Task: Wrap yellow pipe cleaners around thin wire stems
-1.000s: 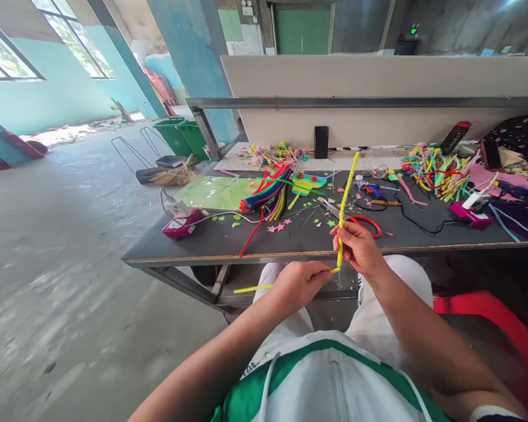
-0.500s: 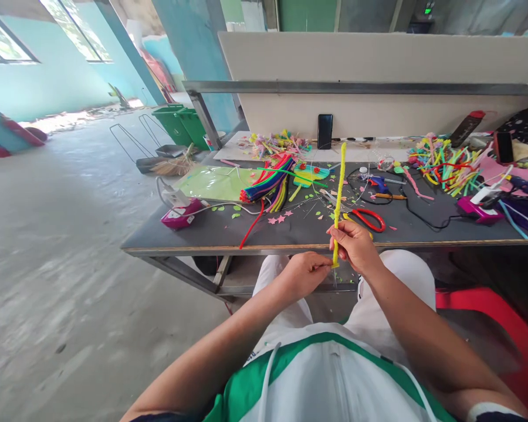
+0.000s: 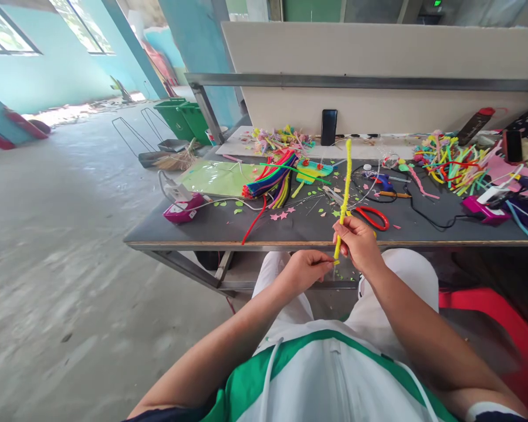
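A yellow pipe cleaner (image 3: 347,176) stands almost upright between my hands, just in front of the table's edge. My right hand (image 3: 358,241) pinches it along its lower part. Close to its bottom end, the fingers of my left hand (image 3: 308,271) are closed on the yellow tip, where a short piece sticks out sideways. Beyond my right hand lie red-handled scissors (image 3: 372,218) on the table. A bundle of multicoloured pipe cleaners (image 3: 273,179) rests further back to the left.
On the grey table (image 3: 193,234) are a purple power socket (image 3: 183,208), a blue glue gun (image 3: 383,181), foam scraps and cords. A phone (image 3: 329,127) leans on the back board. Cut pipe cleaners (image 3: 453,164) heap at the right. A red stool (image 3: 488,305) stands beside me.
The view has shifted slightly, so the table sits a little higher in it. Both hands keep their hold on the yellow pipe cleaner, which leans a bit more to the right.
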`<state>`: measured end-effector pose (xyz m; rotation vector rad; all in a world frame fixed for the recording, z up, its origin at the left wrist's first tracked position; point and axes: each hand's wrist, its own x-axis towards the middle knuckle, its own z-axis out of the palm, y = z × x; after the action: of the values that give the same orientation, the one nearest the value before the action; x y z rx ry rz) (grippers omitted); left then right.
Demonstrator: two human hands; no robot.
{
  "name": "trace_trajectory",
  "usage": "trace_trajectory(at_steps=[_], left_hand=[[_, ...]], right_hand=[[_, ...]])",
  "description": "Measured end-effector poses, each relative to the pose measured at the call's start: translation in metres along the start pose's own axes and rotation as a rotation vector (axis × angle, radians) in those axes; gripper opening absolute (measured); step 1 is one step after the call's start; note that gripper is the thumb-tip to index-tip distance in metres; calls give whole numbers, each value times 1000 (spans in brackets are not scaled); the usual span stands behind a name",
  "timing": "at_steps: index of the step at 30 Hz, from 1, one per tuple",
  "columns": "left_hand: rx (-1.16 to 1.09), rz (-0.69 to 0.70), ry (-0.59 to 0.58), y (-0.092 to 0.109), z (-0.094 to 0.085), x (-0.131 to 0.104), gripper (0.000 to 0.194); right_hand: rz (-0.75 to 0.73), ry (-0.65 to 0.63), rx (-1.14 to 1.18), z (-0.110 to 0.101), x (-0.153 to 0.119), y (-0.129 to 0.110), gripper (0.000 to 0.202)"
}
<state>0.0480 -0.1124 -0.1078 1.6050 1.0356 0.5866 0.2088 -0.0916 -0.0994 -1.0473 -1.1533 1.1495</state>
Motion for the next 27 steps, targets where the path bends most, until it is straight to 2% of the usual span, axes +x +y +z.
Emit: trace_trajectory(at_steps=[4,7,18,27], left_hand=[[-183,-39,157,-7,12,-4,23],[-330,-38,210,-10,21,-6,23],[-519,-50,211,-12,29,-2,36],[-611,-89,179,-10,28,-2,34]], right_hand=[[-42,74,28,-2,0,-1,28],[-78,113,30,-2,0,0,29],[-113,115,50,-1,1,6,28],[-131,97,42,3,0,9,25]])
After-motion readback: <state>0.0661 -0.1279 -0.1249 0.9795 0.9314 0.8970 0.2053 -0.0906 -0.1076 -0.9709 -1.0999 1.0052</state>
